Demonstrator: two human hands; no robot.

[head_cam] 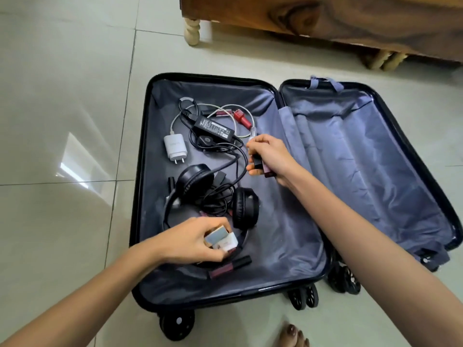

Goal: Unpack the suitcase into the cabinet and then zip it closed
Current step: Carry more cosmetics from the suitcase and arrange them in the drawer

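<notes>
Looks down on hard-shell suitcase (288,234) lying open flat on tile floor (62,121), both halves lined in blue-grey fabric; finds all loose contents in left half. Grips small boxes (221,240), white and tan, stacked, with left hand (190,242), fingers curled round them, just above near end of headphone band; pinches dark red tube (261,169) with black cap in right hand (271,152), thumb and fingers closed on it, over middle of same half, near hinge; cannot tell small clear vial (253,132) at right fingertips as held or merely adjacent. Logs in left half: black headphones (195,179) tangled with black cords; black power adapter (214,127) toward far end, white wall charger (175,147) just beside it on the left; white cable (235,107) looping round red item (243,118), type unclear; lip gloss tube (225,266), dark red, at near end close to left hand. Notes suitcase wheels (303,296) at near edge; wooden furniture (325,18) on turned legs beyond far end; bare toes (293,334) at bottom edge.
</notes>
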